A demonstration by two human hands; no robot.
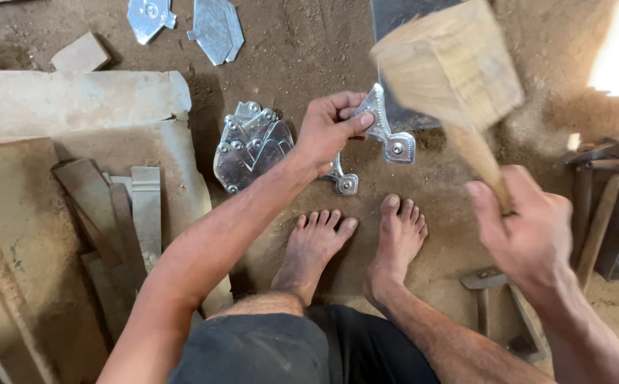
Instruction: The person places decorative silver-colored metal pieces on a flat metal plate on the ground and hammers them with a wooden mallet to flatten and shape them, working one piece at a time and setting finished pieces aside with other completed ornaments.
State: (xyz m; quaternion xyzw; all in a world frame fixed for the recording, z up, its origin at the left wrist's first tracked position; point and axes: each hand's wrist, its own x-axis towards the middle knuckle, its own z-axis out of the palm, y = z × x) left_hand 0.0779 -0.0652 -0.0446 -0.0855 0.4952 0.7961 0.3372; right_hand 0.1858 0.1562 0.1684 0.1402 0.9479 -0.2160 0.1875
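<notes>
Sandy dirt floor lies under a studded, shiny sheet-metal piece pinched in the left hand, while the right hand wraps a blurred wooden mallet raised above it, embossed plates just left.

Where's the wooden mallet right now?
In the head view the wooden mallet is raised at upper right, blurred, its handle gripped by the right hand, above the embossed metal piece that the left hand holds.
</notes>
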